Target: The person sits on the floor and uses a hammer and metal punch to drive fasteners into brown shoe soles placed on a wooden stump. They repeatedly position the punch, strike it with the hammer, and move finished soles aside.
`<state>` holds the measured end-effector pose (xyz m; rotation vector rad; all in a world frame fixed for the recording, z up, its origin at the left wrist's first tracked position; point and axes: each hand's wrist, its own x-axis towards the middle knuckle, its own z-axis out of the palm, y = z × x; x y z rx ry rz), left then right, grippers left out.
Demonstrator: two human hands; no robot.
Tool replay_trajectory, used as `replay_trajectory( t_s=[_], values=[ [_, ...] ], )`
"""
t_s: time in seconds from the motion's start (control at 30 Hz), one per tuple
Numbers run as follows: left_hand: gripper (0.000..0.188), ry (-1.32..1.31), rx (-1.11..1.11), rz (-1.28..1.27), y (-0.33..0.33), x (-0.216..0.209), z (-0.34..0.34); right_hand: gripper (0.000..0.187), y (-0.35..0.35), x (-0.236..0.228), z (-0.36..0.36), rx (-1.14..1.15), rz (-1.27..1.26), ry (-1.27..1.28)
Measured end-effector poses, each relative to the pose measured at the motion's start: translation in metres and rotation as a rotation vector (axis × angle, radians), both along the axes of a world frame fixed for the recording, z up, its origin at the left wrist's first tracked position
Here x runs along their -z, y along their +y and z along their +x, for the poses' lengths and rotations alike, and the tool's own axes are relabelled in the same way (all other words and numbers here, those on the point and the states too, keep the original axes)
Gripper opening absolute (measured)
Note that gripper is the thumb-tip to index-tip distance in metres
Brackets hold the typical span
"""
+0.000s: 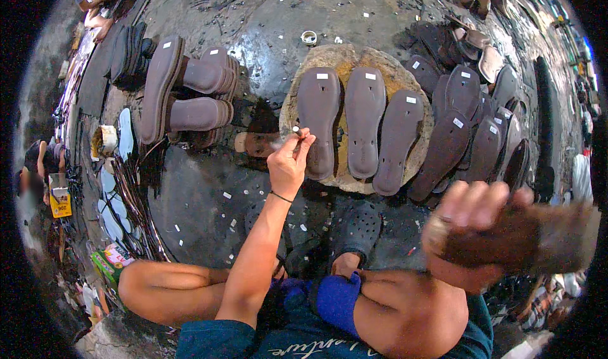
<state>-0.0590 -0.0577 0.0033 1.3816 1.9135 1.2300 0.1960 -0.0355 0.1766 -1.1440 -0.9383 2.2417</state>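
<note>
Three brown shoe soles lie on a round, flat stone block (296, 96): the left sole (320, 106), the middle sole (365, 121) and the right sole (399, 144). Each has a small white label and a dark hole near its wide end. My left hand (290, 163) pinches a short hand punch (297, 131) with a pale end, at the left edge of the left sole. Whether its lower end touches anything is hidden. My right hand (465, 232), smeared by motion, is raised at the right and wrapped around a thick brown wooden-looking mallet (538, 239).
More labelled brown soles (453, 147) overlap in a pile right of the stone. Stacked soles (199, 115) stand at the left, beside dark strips (136, 207) and pale blue cut pieces (114, 207). A small round cup (308, 38) sits behind the stone. Scraps litter the floor.
</note>
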Motion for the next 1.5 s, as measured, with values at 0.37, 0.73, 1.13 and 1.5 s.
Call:
replay_trajectory(
  t_s=[0.37,0.73,1.13,1.5],
  values=[
    [0.022,-1.188,-0.228,-0.035,0.008,-0.012,-0.012,0.032,-0.081,0.129,-0.025,0.298,-0.19,-0.136],
    [0.026,-2.23,-0.133,0.124,-0.003,-0.048,-0.018,0.054,-0.153,0.117,0.016,0.504,0.291,-0.538],
    [0.032,0.05,0.194,-0.171,0.023,-0.013,0.001,0.05,-0.203,0.157,0.041,0.828,0.383,-0.711],
    [0.014,-0.642,0.194,-0.241,-0.039,-0.045,0.06,0.05,-0.05,0.134,-0.032,0.359,-0.036,-0.135]
  ],
)
